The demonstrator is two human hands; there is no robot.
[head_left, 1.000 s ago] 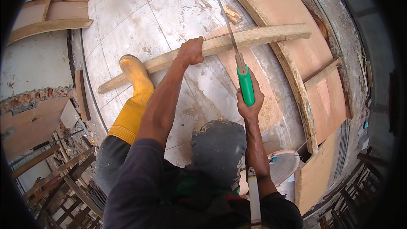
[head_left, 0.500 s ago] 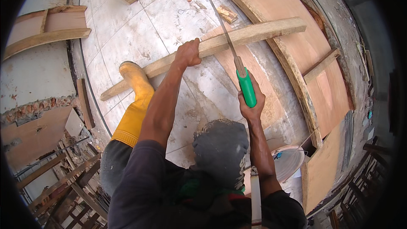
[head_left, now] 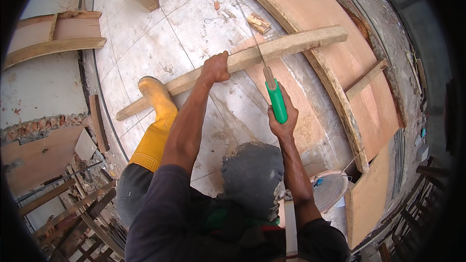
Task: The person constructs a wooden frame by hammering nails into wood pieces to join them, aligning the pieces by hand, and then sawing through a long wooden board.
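A long wooden beam (head_left: 286, 43) lies slantwise across in front of me. My left hand (head_left: 216, 67) is closed over its middle, fingers wrapped on the wood. A handsaw (head_left: 276, 102) with a green handle is gripped in my right hand (head_left: 284, 128). Its thin blade crosses the beam a little to the right of my left hand and points away from me. I cannot tell how deep the blade sits in the wood. My left foot, in a yellow rubber boot (head_left: 158, 99), presses on the beam's near left part.
The beam's right end overlaps a large curved wood-and-plywood frame (head_left: 335, 94). Another curved frame (head_left: 53, 46) stands at far left. Wood scraps (head_left: 258, 23) lie on the dirty tiled floor (head_left: 145, 43). A round, pale container (head_left: 330, 189) sits near my right forearm.
The saw and my right hand have shifted slightly left, the blade still across the beam. My left hand and boot keep their hold on the beam.
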